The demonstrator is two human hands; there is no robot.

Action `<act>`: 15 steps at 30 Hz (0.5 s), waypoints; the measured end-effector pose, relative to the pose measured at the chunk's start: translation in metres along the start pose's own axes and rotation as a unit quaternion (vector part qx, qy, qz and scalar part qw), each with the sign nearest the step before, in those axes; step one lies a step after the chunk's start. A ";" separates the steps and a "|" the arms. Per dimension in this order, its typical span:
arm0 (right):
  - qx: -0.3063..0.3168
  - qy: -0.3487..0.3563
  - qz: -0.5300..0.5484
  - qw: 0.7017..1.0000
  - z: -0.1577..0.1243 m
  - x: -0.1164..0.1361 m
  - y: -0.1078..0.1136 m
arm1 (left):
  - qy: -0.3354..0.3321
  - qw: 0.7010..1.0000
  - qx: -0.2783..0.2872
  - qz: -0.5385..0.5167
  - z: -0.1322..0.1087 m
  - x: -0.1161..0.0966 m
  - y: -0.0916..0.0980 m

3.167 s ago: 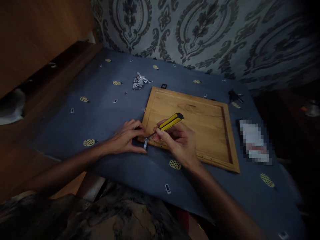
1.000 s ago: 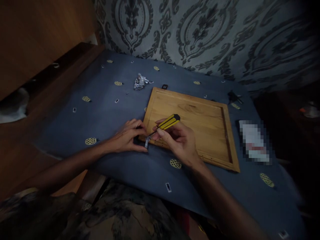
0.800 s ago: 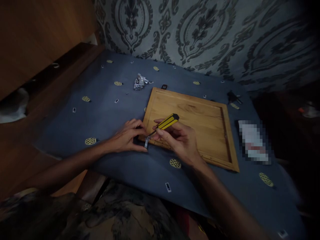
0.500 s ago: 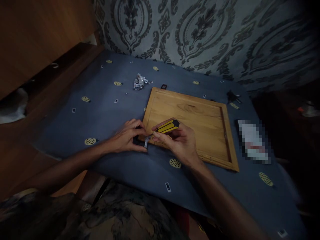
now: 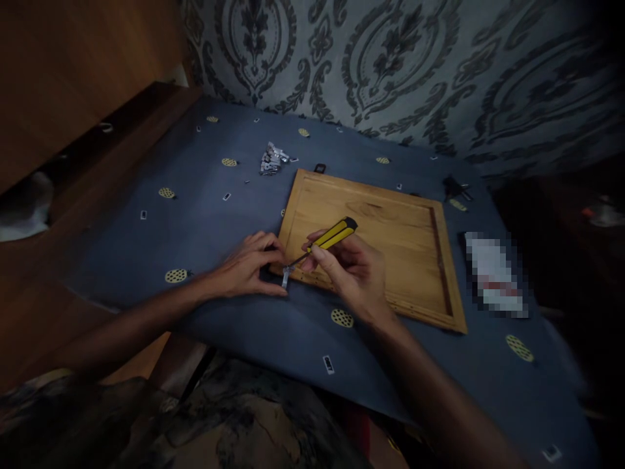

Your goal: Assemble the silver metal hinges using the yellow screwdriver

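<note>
My right hand (image 5: 359, 277) is closed around a yellow-and-black screwdriver (image 5: 332, 236), which slants down to the left. The screwdriver's tip meets a small metal hinge (image 5: 286, 276) at the near-left corner of a framed wooden panel (image 5: 371, 228). The hinge's arm sticks out past the panel's edge. My left hand (image 5: 244, 267) curves around that corner, its thumb at the hinge's free end and its index finger near the hinge's other end, steadying it. Any screw under the tip is too small to make out.
Several metal hinges (image 5: 274, 158) lie in a pile behind the panel's left side. A dark tool-like object (image 5: 456, 189) lies at the back right, and a blurred-out packet (image 5: 495, 273) right of the panel. A patterned blue cloth (image 5: 122, 260) covers the table; the wall stands behind.
My right hand has drawn slightly back to the right and the screwdriver handle has risen, so more of its shaft shows. My left hand and the panel stay in place.
</note>
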State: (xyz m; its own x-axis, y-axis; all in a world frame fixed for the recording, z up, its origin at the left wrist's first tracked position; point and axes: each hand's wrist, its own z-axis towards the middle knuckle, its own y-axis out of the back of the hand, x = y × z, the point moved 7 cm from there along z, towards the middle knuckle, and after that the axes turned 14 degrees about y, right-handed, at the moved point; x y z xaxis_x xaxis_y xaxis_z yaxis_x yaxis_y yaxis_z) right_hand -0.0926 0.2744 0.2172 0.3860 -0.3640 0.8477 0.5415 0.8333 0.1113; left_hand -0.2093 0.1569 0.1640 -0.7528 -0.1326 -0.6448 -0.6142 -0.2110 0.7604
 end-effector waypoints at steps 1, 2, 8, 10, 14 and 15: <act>0.004 0.001 -0.001 1.000 0.000 -0.001 -0.001 | 0.003 1.000 0.002 0.001 0.000 0.000 0.000; 0.008 -0.001 -0.005 1.000 0.000 -0.001 -0.001 | 0.004 1.000 0.002 0.002 0.000 0.000 0.000; 0.015 0.005 -0.010 1.000 -0.001 -0.003 -0.002 | 0.005 1.000 0.003 -0.002 0.000 0.000 0.000; 0.016 0.006 -0.008 1.000 -0.001 -0.003 -0.002 | 0.005 1.000 0.003 -0.003 0.000 0.000 0.000; 0.022 0.001 -0.010 1.000 -0.001 -0.004 -0.003 | 0.005 1.000 0.003 -0.006 0.000 0.000 0.000; 0.023 0.001 -0.011 1.000 -0.001 -0.003 -0.003 | 0.004 1.000 0.003 -0.006 0.000 0.000 0.000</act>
State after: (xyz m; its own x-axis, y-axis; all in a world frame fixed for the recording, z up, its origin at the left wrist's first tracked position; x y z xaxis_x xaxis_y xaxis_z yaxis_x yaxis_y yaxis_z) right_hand -0.0945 0.2729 0.2135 0.3759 -0.3841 0.8433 0.5148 0.8432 0.1545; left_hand -0.2097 0.1567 0.1641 -0.7429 -0.1377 -0.6551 -0.6254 -0.2063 0.7526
